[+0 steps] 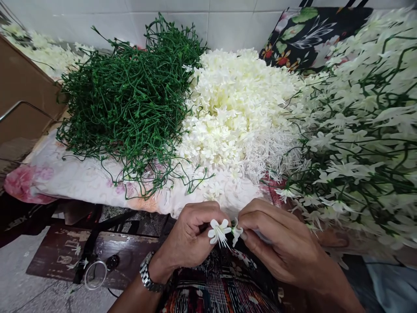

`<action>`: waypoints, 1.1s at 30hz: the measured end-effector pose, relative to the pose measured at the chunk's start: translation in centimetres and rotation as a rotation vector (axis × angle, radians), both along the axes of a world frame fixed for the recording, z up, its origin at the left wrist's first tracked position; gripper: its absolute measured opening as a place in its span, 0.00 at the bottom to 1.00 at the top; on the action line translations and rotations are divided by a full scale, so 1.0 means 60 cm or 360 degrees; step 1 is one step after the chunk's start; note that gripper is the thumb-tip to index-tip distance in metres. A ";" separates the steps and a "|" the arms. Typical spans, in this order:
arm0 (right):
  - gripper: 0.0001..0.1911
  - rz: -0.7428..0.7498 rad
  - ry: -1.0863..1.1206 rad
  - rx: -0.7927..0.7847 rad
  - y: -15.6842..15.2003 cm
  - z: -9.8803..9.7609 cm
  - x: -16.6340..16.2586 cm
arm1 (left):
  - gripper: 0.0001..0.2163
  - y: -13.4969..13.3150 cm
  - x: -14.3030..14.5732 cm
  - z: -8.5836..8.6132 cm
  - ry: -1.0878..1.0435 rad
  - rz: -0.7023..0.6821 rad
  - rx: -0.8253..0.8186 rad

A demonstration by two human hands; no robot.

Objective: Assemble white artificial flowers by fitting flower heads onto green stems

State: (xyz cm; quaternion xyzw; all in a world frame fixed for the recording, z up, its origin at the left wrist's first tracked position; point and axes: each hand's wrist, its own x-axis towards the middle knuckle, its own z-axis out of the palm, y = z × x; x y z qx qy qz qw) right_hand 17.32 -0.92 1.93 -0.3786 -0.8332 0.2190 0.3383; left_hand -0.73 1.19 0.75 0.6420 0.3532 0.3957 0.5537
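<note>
My left hand (199, 230), with a metal-banded watch (149, 274) on its wrist, is closed near an artificial flower (218, 232) with white petals and thin white stamens. Its fingers appear to pinch the green stem, most of which they hide. Just to the right, my right hand (280, 243) pinches a second white blossom (237, 232) between thumb and fingers. A bit of green stem shows between the two blossoms. Both hands are close together over my patterned clothing (221, 282), in front of the cloth-covered surface's near edge.
Green plastic stems (130, 95) lie heaped at the back left. Beside them is a pile of white petals (234, 100), with white stamens (276, 150) at its front. Assembled flowers (361, 143) crowd the right. A wooden bench (127, 252) with a clear cup (95, 275) stands lower left.
</note>
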 end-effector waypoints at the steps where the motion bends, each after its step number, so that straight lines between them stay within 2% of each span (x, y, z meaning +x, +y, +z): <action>1: 0.06 -0.0003 0.0000 -0.0003 0.000 -0.002 0.000 | 0.10 0.000 0.000 -0.001 0.0016 -0.0004 0.0001; 10: 0.07 -0.0049 0.0106 -0.0058 -0.003 -0.021 -0.009 | 0.10 0.005 0.005 -0.010 0.0037 -0.0009 0.0011; 14: 0.07 -0.0095 0.0150 -0.0066 -0.006 -0.024 -0.013 | 0.10 0.008 0.006 -0.006 -0.0051 -0.0001 -0.0071; 20: 0.05 -0.0160 0.0204 -0.0148 -0.002 -0.026 -0.016 | 0.08 0.010 0.002 -0.008 -0.0166 0.0032 -0.0407; 27: 0.08 -0.0442 0.0222 0.0160 0.001 -0.025 -0.042 | 0.13 0.011 0.002 -0.020 -0.0534 0.0257 -0.0790; 33: 0.08 -0.0296 0.0292 0.0211 0.005 -0.026 -0.049 | 0.14 0.014 0.005 -0.013 -0.0603 0.0368 -0.0997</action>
